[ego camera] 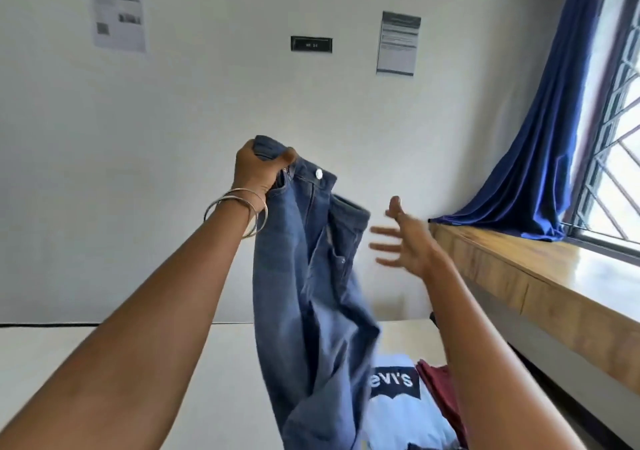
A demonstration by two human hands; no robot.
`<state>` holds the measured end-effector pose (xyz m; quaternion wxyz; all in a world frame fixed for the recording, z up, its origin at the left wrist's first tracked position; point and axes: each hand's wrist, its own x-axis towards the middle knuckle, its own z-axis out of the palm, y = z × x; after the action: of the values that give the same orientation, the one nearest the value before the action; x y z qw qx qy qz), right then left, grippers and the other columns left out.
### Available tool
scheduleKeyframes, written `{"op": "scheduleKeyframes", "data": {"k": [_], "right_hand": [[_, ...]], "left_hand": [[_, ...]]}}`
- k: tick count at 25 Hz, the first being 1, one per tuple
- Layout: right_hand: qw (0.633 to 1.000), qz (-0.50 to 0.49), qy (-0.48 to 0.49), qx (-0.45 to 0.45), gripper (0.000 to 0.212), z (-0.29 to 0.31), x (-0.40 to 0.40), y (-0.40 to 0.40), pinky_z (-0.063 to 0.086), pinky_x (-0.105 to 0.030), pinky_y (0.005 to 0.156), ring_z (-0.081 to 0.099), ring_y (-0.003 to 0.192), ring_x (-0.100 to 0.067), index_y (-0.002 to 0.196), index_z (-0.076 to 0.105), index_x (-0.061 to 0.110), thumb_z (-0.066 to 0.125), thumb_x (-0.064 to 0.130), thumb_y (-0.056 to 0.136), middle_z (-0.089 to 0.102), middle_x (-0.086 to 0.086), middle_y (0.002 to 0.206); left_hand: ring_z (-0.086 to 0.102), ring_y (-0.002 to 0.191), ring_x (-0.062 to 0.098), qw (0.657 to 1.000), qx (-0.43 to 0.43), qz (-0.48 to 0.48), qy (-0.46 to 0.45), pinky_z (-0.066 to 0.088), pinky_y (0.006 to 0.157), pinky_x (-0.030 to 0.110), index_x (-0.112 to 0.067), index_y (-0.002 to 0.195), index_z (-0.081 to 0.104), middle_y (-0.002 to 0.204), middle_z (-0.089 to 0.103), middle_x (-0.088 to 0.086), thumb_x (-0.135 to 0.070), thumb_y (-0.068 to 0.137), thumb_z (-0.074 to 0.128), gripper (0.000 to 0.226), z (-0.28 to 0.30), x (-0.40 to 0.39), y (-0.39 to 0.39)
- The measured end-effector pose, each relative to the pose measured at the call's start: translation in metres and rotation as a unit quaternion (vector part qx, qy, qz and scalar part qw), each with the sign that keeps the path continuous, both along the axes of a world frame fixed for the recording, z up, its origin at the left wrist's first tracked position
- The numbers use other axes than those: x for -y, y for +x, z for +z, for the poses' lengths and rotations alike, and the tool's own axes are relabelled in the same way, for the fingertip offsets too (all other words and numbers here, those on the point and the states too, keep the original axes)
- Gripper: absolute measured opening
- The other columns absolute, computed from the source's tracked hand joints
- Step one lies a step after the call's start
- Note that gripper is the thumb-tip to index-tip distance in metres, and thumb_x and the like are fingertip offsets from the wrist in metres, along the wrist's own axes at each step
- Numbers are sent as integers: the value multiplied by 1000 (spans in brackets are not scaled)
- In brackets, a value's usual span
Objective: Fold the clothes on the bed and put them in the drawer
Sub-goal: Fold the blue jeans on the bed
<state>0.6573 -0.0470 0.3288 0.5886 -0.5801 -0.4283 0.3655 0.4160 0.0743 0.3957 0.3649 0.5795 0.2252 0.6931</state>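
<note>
My left hand [263, 169] pinches the jeans [311, 276] at one end of the waistband, so they hang long axis straight down toward the bed [104, 363]. My right hand [401, 238] is spread wide, holding nothing, just right of the jeans' loose waistband corner, and is the nearer hand to catch it. Below the jeans, a light T-shirt [398, 415] and a maroon garment [440, 387] lie on the bed. No drawer shows.

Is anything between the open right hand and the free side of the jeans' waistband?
Nothing visible. The right hand is open beside the jeans, with only bare wall showing in the gap to the waistband; the left hand grips the other side.
</note>
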Motion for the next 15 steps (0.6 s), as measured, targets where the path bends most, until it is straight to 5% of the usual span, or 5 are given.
{"op": "scheduleKeyframes", "data": {"k": [2, 6, 11, 13, 15], "right_hand": [[994, 106, 14, 10, 32, -37, 0, -9, 52, -55, 90, 63, 111, -34, 130, 43, 41, 50, 44, 100, 60, -10, 126], [997, 62, 20, 50, 76, -73, -34, -34, 50, -47, 85, 59, 106, -24, 144, 25, 43, 73, 28, 87, 56, -13, 132], [975, 109, -11, -192, 117, -98, -63, -62, 46, -47, 90, 52, 117, -34, 134, 52, 22, 73, 86, 39, 52, -12, 136], [923, 176, 70, -336, 122, -107, -69, -70, 47, -53, 96, 56, 120, -36, 132, 57, 21, 68, 91, 33, 58, -13, 133], [839, 139, 182, -493, 93, -115, -71, -73, 42, -56, 100, 57, 121, -35, 126, 61, 29, 64, 85, 52, 63, -10, 129]], "left_hand": [[62, 78, 17, 997, -20, -72, 17, 52, 73, 26, -13, 87, 60, 85, 65, 3, -9, 76, 79, 22, 4, 6, -1], [61, 75, 15, 971, -44, -235, 24, 52, 71, 28, -13, 95, 63, 80, 65, -1, -20, 95, 54, 12, 17, 27, -26], [58, 74, 19, 937, 38, -348, 3, 50, 73, 31, -2, 115, 62, 83, 62, 6, -12, 79, 33, 47, 42, 32, -64], [56, 74, 17, 938, 49, -344, 3, 49, 73, 31, -2, 121, 60, 84, 60, 3, -6, 78, 29, 53, 44, 29, -71], [54, 73, 15, 942, 50, -332, 11, 48, 73, 29, -4, 124, 59, 84, 58, 0, -1, 81, 25, 55, 43, 28, -75]]}}
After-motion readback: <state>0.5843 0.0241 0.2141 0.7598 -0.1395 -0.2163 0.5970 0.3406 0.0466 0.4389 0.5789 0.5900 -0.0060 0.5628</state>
